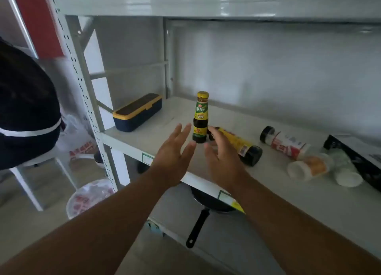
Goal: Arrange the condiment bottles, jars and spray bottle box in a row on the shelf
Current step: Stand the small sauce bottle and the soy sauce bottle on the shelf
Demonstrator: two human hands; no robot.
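A dark sauce bottle [200,118] with a yellow cap and green label stands upright on the grey shelf [268,192]. My left hand [173,153] and my right hand [221,151] hover open on either side of it, just in front, not touching it. Behind my right hand a second dark bottle [241,146] with a yellow label lies on its side. Further right lie a black-capped shaker with a red and white label [286,141], an orange-labelled jar [309,166], a white jar [346,169] and a black box [358,157] at the frame edge.
A navy box with a yellow rim [137,112] sits at the shelf's left end. A black frying pan [206,208] rests on the lower shelf. The perforated upright post [82,85] bounds the left side, with plastic bags [80,143] beyond. The shelf above hangs low overhead.
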